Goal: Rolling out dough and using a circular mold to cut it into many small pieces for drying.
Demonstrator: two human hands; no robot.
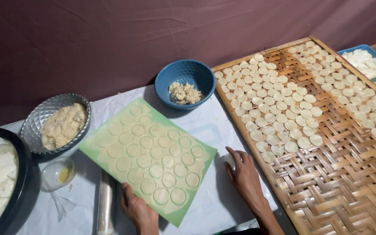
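Both hands' fingers lie flat, holding nothing: left hand [136,208] touches green mat [149,152], right hand [244,176] beside woven tray [344,182].

A green mat [105,150] lies flat on the bench, turned cornerwise, one long edge touching the left grip [136,208]. A thin, pale sheet of dough [153,152] covers nearly all of it, scored into rows of round discs that sit in place amid the webbing between them. The mat's right corner points toward the right grip [245,174], which lies just beside it.
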